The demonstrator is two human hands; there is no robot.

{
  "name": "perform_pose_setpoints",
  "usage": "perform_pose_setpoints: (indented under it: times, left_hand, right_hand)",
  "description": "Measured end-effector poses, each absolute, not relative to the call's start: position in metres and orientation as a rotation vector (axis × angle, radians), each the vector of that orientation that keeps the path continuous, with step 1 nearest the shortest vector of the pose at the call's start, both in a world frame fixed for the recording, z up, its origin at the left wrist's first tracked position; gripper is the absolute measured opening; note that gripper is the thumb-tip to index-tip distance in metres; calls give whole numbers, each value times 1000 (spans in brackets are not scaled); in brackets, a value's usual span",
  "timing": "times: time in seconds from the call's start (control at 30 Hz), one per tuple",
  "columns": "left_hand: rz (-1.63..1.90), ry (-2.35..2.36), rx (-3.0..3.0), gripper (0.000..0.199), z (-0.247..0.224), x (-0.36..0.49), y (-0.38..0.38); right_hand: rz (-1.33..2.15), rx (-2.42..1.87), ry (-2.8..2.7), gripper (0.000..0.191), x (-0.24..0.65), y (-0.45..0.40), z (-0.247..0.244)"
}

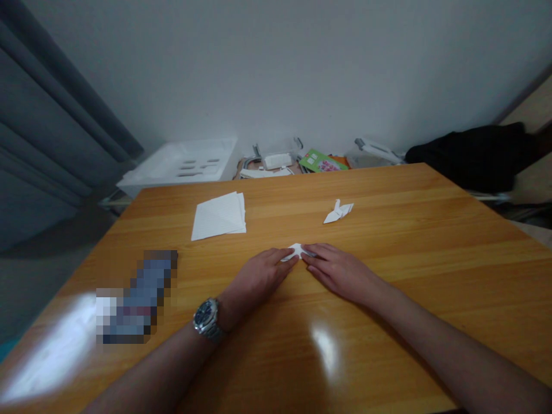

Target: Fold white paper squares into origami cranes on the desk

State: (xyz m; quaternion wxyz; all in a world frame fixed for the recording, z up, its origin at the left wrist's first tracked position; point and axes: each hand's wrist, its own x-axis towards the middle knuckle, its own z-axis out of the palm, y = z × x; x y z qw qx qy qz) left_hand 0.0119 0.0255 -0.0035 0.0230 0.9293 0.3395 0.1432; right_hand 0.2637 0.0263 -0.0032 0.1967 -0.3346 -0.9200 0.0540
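A small folded piece of white paper lies on the wooden table between my hands. My left hand grips its left side, with the fingertips closed on it. From the other side, my right hand has its fingers pressed on the paper's right part. The fingers cover both ends, so its full shape is hidden. Beyond my right hand sits a finished-looking folded paper bird with a raised neck. Loose sheets of white paper lie in a pile beyond my left hand.
A pixelated dark flat object lies at the table's left. Behind the table's far edge are a white plastic tray, a green booklet and assorted items. Black cloth is at the right, a grey curtain at the left.
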Motion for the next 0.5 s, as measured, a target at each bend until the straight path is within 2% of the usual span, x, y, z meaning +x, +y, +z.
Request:
perform_pose_setpoints:
  times: [0.5]
  left_hand:
    - [417, 1019, 2787, 34, 1, 9, 27]
  right_hand:
    - [154, -949, -2590, 34, 265, 25, -3]
